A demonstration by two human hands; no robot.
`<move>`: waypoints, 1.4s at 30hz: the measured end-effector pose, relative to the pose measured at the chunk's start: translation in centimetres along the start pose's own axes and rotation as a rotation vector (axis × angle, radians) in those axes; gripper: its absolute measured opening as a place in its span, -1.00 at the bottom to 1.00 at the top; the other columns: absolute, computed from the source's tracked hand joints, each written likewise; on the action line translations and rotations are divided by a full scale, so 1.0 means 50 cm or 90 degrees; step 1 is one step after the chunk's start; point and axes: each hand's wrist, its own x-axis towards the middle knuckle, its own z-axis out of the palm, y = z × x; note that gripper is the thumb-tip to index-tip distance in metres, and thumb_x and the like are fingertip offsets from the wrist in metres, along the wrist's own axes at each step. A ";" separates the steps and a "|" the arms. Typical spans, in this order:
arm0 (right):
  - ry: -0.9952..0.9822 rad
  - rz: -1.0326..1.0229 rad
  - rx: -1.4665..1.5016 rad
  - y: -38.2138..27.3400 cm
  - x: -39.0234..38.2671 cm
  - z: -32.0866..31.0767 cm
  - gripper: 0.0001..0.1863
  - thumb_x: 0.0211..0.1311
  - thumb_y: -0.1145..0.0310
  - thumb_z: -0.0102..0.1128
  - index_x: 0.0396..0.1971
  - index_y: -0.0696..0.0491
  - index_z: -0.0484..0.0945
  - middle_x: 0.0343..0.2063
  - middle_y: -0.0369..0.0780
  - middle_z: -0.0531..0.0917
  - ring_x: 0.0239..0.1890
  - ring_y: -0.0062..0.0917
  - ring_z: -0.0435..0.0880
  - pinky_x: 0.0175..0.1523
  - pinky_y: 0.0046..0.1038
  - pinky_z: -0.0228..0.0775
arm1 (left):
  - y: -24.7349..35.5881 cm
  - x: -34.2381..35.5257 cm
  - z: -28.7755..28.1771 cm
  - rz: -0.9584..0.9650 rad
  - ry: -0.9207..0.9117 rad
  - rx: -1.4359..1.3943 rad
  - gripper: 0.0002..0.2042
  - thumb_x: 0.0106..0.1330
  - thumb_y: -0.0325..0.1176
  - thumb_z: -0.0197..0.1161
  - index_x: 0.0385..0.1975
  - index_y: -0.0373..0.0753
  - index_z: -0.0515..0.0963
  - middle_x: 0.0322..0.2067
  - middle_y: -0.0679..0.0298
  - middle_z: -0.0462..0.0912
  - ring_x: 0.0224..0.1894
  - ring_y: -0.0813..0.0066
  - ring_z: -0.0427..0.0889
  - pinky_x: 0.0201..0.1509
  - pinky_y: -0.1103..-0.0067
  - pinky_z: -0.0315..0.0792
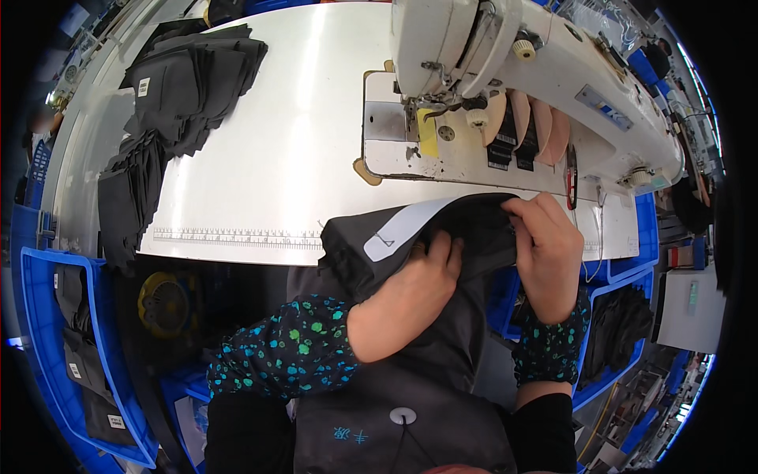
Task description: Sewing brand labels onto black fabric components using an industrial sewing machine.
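A dark grey fabric piece (355,243) lies bunched over the front edge of the table, bearing a pale strip (399,229) with a small mark on it. My left hand (414,296) has its fingers curled into the folds, gripping the cloth below the strip. At the piece's right end, my right hand (547,245) pinches the upper edge between thumb and fingers. Beyond the cloth stands a white sewing machine (588,87), its needle area above a metal plate apart from both hands. The cloth hides some of my fingertips.
Stacked dark fabric pieces (178,83) lie at the far left of the table (316,118). Labels and pink shaped pieces (554,130) rest under the machine arm, near red-handled snips (572,178). Blue bins (118,387) with dark cloth flank me.
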 end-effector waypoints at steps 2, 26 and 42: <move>-0.003 -0.002 0.002 -0.002 0.001 0.000 -0.75 0.10 0.69 0.24 -0.21 0.12 0.66 -0.40 -0.11 0.54 -0.38 -0.13 0.62 -0.29 -0.22 0.45 | 0.002 -0.003 0.006 -0.008 0.005 -0.004 -0.50 0.22 -0.33 0.16 0.14 -0.44 0.60 -0.09 0.10 0.66 0.00 0.34 0.54 -0.02 0.58 0.52; -0.159 -0.248 0.000 -0.150 -0.025 0.201 -0.56 0.19 0.31 0.17 0.07 0.11 0.63 0.15 0.03 0.58 0.25 -0.14 0.53 0.23 -0.10 0.45 | -0.115 -0.170 -0.009 -0.501 0.305 -0.174 -0.66 0.04 -0.28 0.63 -0.47 -0.23 0.52 -0.42 0.23 0.57 -0.44 0.24 0.47 -0.32 0.48 0.32; -0.299 -0.295 -0.109 -0.231 0.022 0.186 -0.69 -0.06 0.13 0.52 -0.51 0.08 0.72 -0.22 -0.28 0.61 -0.09 -0.45 0.62 -0.07 -0.37 0.50 | -0.198 -0.268 -0.067 -0.721 0.271 -0.561 -0.81 0.11 -0.54 0.20 -0.62 -0.35 0.32 -0.70 0.38 0.26 -0.56 0.72 0.19 -0.52 0.61 0.11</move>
